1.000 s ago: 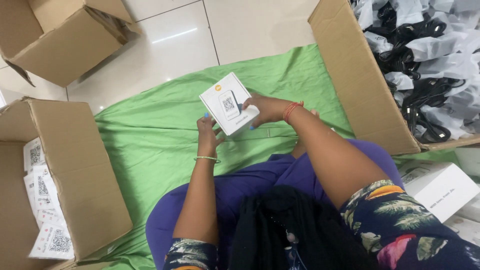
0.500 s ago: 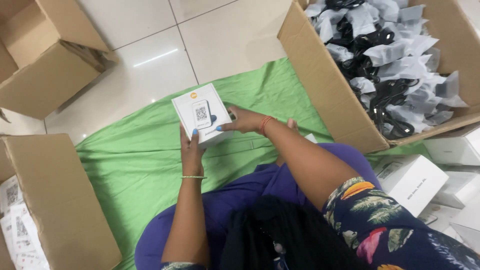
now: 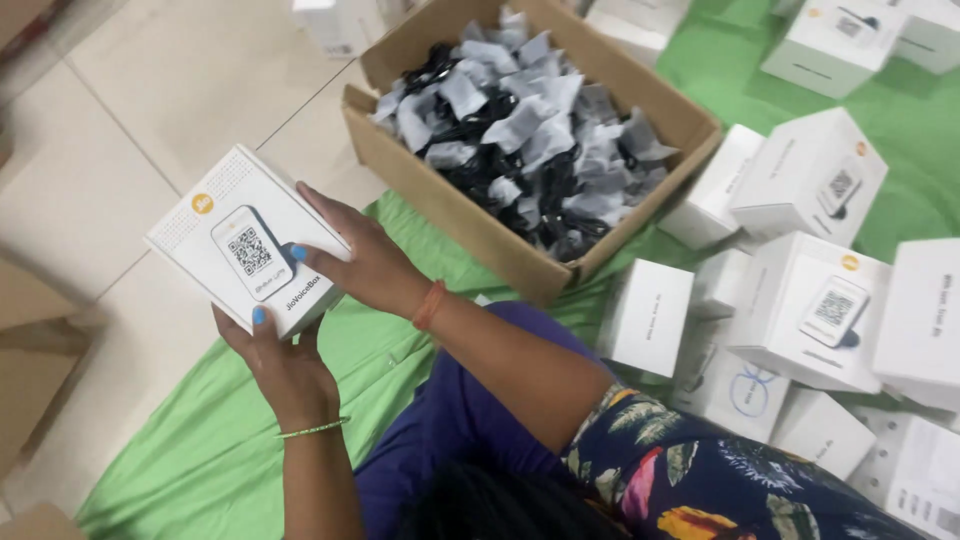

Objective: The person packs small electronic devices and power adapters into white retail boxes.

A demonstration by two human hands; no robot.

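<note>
Tiled floor with a green cloth [image 3: 190, 440] spread out; both hands clamp one white product box [image 3: 245, 240] at left of frame, left hand [image 3: 280, 365] underneath, right hand [image 3: 365, 262] gripping its side; open carton of bagged black cables [image 3: 530, 130] top centre; stack of matching white boxes [image 3: 810, 300] piled right, so plenty apparently already handled.

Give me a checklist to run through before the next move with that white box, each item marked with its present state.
1. White box held by both hands: ok; left hand supports it from below, right hand grips its right edge.
2. Printed face turned up toward the camera: ok.
3. Box closed: cannot tell; the flaps are out of sight.
4. Cardboard carton of bagged black cables open and near the right hand: ok.
5. Stack of white boxes on the green cloth standing steady: ok, none looks about to tip.
6. Bare space on the cloth in front of the person: ok.
</note>
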